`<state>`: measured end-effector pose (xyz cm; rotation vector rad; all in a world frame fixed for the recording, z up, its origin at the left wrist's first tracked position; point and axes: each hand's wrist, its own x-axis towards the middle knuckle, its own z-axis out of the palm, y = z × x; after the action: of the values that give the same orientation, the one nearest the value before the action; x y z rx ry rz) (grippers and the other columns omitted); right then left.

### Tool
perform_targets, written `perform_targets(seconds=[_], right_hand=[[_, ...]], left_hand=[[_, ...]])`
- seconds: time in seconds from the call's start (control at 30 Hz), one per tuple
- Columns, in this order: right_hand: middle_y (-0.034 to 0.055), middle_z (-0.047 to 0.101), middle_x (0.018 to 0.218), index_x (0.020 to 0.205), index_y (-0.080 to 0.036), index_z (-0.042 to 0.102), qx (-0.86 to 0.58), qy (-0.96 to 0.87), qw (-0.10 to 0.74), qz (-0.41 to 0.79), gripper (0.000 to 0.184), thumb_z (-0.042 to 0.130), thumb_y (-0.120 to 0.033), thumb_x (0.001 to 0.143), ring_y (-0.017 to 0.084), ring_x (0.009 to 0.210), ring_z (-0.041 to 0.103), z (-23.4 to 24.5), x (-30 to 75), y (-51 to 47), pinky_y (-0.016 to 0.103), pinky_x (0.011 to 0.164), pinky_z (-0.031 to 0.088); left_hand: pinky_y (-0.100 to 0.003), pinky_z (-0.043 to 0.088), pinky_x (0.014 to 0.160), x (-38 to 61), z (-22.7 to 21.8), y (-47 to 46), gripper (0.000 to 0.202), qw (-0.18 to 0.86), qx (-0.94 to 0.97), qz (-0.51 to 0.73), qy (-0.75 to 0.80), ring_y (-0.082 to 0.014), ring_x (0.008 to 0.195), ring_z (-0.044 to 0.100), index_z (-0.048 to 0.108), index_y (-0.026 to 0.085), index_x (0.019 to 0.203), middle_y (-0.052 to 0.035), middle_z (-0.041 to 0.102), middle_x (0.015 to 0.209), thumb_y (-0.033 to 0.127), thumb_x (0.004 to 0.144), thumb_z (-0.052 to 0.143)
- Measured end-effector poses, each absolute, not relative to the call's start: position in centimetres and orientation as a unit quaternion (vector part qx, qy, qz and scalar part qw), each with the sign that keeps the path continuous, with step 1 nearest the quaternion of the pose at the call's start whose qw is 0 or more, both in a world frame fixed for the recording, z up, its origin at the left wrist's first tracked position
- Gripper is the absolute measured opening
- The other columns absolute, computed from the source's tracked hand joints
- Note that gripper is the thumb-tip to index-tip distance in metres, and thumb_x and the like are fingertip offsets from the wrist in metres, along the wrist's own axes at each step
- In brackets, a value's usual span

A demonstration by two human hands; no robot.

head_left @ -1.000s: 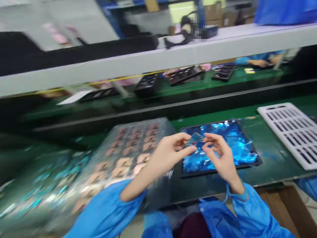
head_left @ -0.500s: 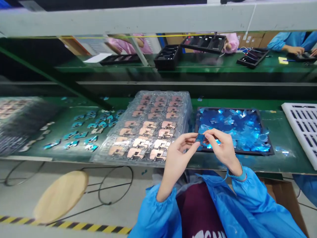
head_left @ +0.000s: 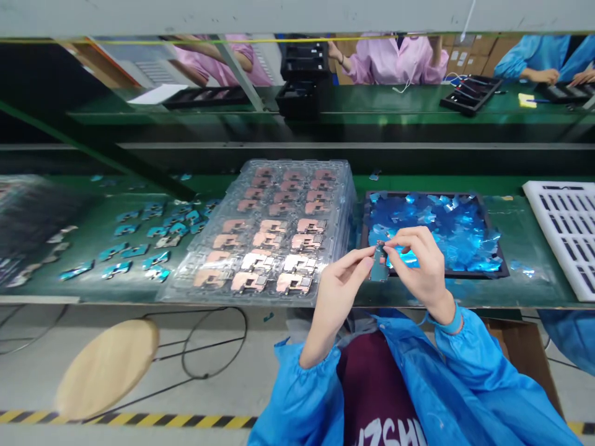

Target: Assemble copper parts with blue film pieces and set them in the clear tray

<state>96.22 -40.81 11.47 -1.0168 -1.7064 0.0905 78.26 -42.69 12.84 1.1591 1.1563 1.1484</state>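
Between my two hands is a small circuit board (head_left: pixel 380 267) with a bluish face, hanging roughly upright over the bench's front edge. My left hand (head_left: pixel 341 285) pinches its left side with thumb and fingertips. At its upper right, the fingers of my right hand (head_left: pixel 421 263) are pinched together at the board's edge; whether they also hold a bit of film is too small to tell. Just beyond my hands lies a black tray (head_left: pixel 504 267) heaped with shiny blue film pieces (head_left: pixel 432 217). To the left, stacked clear plastic trays (head_left: pixel 186 282) carry rows of copper-coloured boards (head_left: pixel 248 282).
Loose blue-covered boards (head_left: pixel 134 251) are scattered on the green bench further left, near another blurred tray stack (head_left: pixel 28 223). A white slotted rack (head_left: pixel 567 241) stands at right. Across the bench, co-workers in pink (head_left: pixel 390 59) and blue sleeves handle black trays. A wooden stool (head_left: pixel 109 368) is below.
The board in my hands has turned from lying flatter to hanging upright, showing its bluish face. My view has shifted slightly. Across the bench, a co-worker has moved a black tray onto the stack.
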Motion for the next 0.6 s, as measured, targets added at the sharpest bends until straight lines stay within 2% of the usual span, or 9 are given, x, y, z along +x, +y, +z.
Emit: perform_targets(seconds=[0.07,0.23,0.4,0.6], right_hand=[[0.0075,0.075,0.099,0.105,-0.022,0.072,-0.417,-0.743,0.523,0.000,0.009,0.069,-0.013,0.106,0.022,0.093,0.070,11.7,96.5,-40.9,0.037,0.079,0.061],[0.0087,0.079,0.110,0.114,-0.023,0.073,-0.367,-0.808,0.459,-0.039,0.018,0.063,-0.009,0.108,0.024,0.101,0.073,12.2,97.3,-41.8,0.039,0.092,0.062],[0.0087,0.081,0.113,0.118,-0.024,0.077,-0.343,-0.827,0.444,-0.008,0.019,0.062,-0.015,0.110,0.025,0.104,0.076,11.7,98.2,-43.0,0.042,0.093,0.066],[0.0080,0.082,0.114,0.116,-0.025,0.076,-0.327,-0.834,0.444,0.029,0.019,0.060,-0.015,0.111,0.023,0.105,0.078,10.4,99.3,-44.5,0.041,0.092,0.067]], left_hand=[[-0.032,0.063,0.093,78.3,12.4,-42.7,0.032,0.555,0.465,0.487,0.488,-0.0245,0.105,0.076,0.088,0.022,0.114,-0.0089,0.084,0.114,0.046,0.093,0.083],[-0.026,0.061,0.078,78.8,11.5,-42.4,0.043,0.622,0.355,0.518,0.468,-0.0179,0.087,0.073,0.086,0.022,0.114,-0.0072,0.083,0.109,0.046,0.080,0.097],[-0.032,0.065,0.080,78.9,11.9,-41.8,0.050,0.694,0.305,0.514,0.401,-0.0236,0.097,0.077,0.081,0.020,0.114,-0.0094,0.082,0.112,0.048,0.078,0.100],[-0.028,0.064,0.083,79.3,12.2,-41.3,0.047,0.675,0.287,0.543,0.408,-0.0218,0.103,0.077,0.078,0.019,0.119,-0.0088,0.080,0.120,0.042,0.082,0.097]])
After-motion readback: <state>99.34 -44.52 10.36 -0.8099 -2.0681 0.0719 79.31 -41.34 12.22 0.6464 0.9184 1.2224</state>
